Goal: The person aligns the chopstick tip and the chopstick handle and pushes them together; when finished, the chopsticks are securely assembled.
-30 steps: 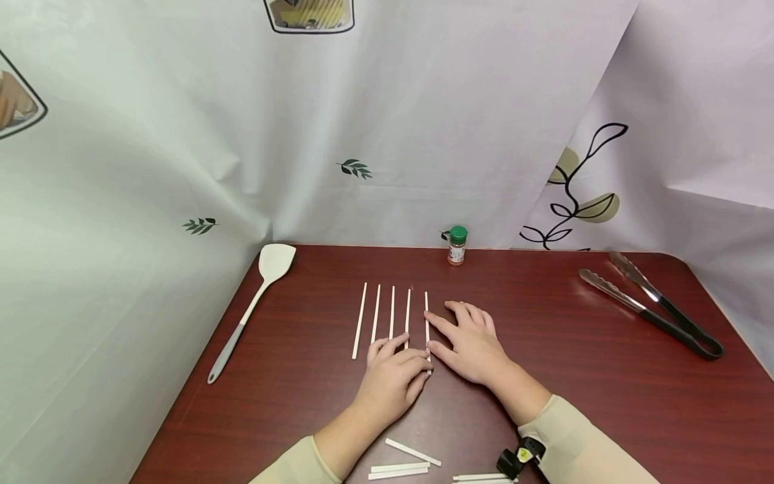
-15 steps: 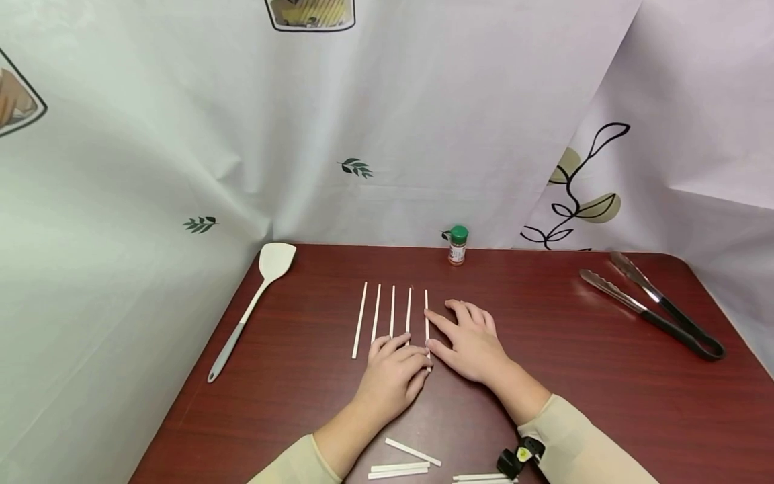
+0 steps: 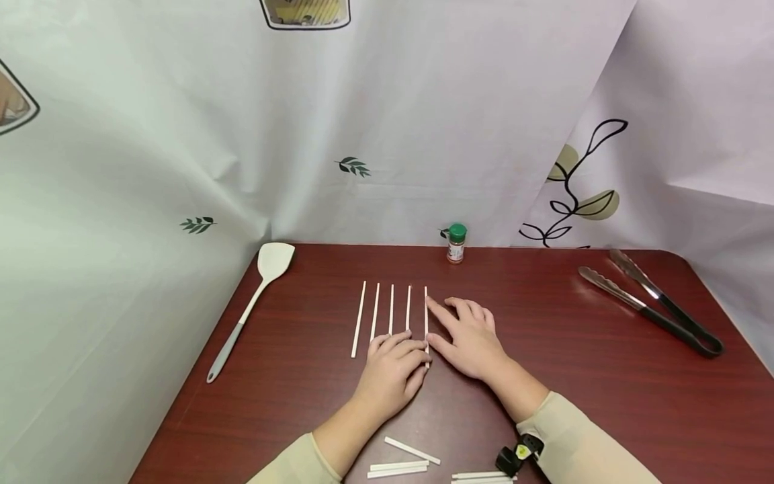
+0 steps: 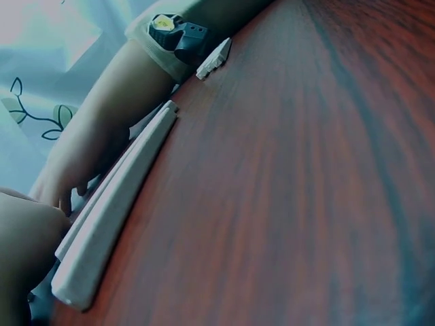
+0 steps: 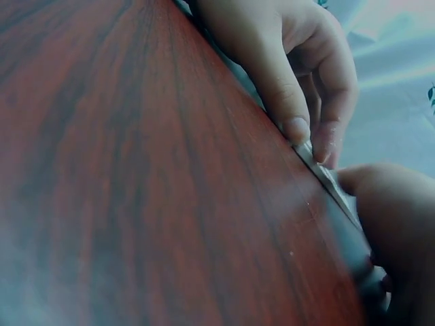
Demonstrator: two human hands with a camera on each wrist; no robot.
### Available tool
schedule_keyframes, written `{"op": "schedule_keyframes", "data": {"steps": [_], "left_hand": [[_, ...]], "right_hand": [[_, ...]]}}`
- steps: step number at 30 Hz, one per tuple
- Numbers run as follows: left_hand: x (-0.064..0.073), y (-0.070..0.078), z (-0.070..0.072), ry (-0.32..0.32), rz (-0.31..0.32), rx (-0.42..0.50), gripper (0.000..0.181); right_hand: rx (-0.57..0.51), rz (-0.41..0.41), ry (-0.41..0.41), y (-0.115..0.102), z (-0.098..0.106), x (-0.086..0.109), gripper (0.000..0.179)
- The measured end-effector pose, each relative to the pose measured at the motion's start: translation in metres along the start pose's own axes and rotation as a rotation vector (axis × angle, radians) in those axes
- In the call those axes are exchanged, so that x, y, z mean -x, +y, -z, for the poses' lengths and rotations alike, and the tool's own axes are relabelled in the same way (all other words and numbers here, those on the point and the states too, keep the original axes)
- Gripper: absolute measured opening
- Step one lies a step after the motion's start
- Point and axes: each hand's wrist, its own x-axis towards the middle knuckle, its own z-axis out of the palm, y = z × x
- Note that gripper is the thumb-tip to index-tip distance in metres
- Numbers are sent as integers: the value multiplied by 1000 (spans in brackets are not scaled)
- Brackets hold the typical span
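Observation:
Five thin white sticks [image 3: 391,312] lie side by side on the dark red table [image 3: 574,383]. My left hand [image 3: 393,370] sits at their near ends with bent fingers, and its thumb and forefinger pinch the near end of the rightmost stick [image 3: 426,306]. My right hand [image 3: 471,339] lies flat beside that stick, its straight forefinger along the stick's right edge. In the right wrist view the left hand [image 5: 285,68] meets the stick [image 5: 326,178] with two fingertips.
A white spatula [image 3: 260,296] lies at the left and black-handled tongs [image 3: 653,309] at the right. A green-capped spice jar [image 3: 456,243] stands at the back edge. Loose short white pieces [image 3: 405,460] [image 4: 115,210] lie near the front edge between my forearms. Printed curtains enclose the table.
My right forefinger has stretched a little farther along the rightmost stick. The left hand has hardly moved.

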Motion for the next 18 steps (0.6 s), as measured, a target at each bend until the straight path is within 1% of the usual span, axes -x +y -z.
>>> {"op": "schedule_keyframes", "data": {"steps": [2,5,7,10,12,15,18], "left_hand": [[0,1,1,-2,2,17,16],[-1,1,4,-6,4,36,20],[-1,3,6,-5,5,43,22],[1,5,8,-9,12,50,29],[3,7,10,-1,9,49,32],[8,8,13,21,-6,38,32],[15,9,17,41,-23,26,30]], "right_hand": [[-61,-21,24,1,0,1,68],[-141,-32,60,3,1,2,64],[-202,-38,81,5,3,5,59],[-300,-30,138,8,6,12,49],[-363,-20,176,9,8,17,42],[-416,11,207,9,10,24,32],[-433,41,221,9,13,34,24]]}}
